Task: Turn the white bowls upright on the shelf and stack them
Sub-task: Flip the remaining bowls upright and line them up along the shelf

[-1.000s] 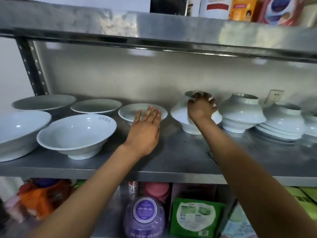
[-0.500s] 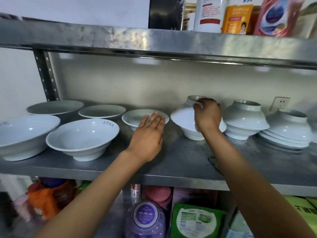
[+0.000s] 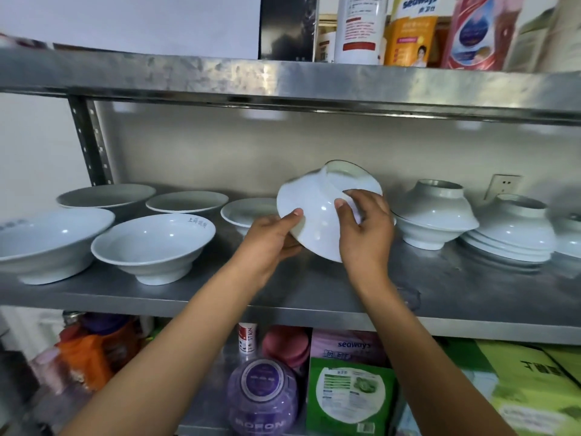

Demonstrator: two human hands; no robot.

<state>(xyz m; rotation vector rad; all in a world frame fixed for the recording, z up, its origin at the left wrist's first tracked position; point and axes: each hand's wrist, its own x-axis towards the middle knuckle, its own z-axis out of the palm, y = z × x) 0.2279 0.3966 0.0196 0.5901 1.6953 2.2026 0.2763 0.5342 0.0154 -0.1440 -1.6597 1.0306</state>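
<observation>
on the left of the shelf [image 3: 314, 297] five white bowls [image 3: 151, 247] already sat upright, unstacked. our left hand [image 3: 267, 243] pinched the rim and our right hand [image 3: 364, 228] gripped the foot of a glossy tilted bowl [image 3: 314, 215], mid-flip. rightward, inverted bowls [image 3: 434, 212] waited.

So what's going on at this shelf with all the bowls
A person is flipping white bowls on a metal shelf. Both hands hold one tilted bowl in the air, foot ring facing the camera: the left hand pinches its rim, the right hand grips near the foot. Five upright bowls sit to the left, unstacked; inverted bowls wait to the right.
</observation>
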